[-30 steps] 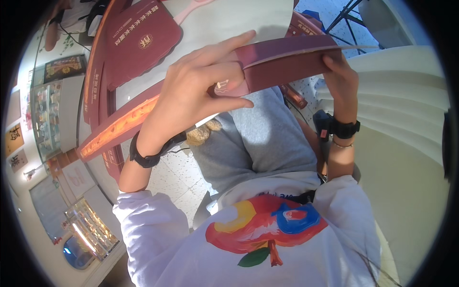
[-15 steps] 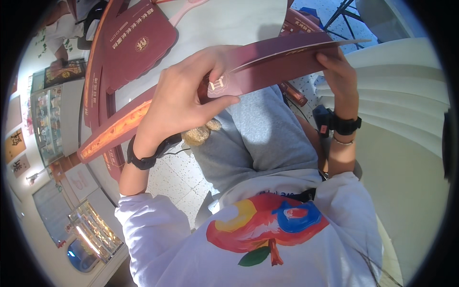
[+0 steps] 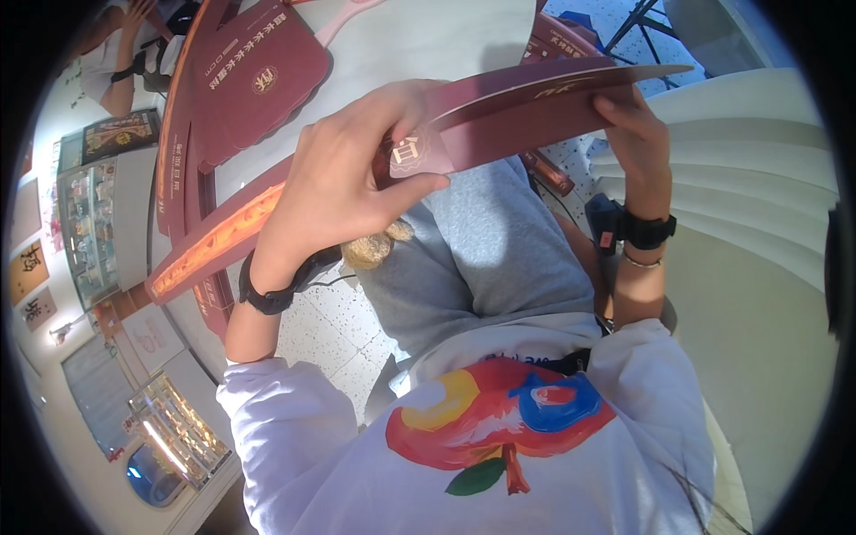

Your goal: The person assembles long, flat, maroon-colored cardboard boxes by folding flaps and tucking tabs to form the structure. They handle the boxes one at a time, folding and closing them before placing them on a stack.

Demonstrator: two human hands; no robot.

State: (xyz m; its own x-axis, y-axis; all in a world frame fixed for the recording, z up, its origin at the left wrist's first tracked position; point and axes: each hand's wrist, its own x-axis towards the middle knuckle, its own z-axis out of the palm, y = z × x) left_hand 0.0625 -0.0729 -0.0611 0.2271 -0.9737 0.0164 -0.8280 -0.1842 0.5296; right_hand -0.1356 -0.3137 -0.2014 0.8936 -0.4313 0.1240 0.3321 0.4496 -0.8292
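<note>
A long maroon cardboard box, partly folded, is held across my lap, its long flap standing up along the top edge. My left hand is closed around its left end, thumb lying along the lower edge near a cream printed emblem. At the other end, my right hand grips the card, with the thumb on the inner face and the fingers mostly hidden behind. A tapering part with an orange printed side sticks out to the left past my left wrist; whether it joins the same box I cannot tell.
Flat maroon cartons are stacked on the white table at the far left. A pink handle-like item lies beside them. More maroon packaging is behind the box. A white ribbed seat stands right; another person is far left.
The box's right flap has tipped slightly, showing more of its inner face, and my right hand has shifted a little. The other person's arm at far left has risen.
</note>
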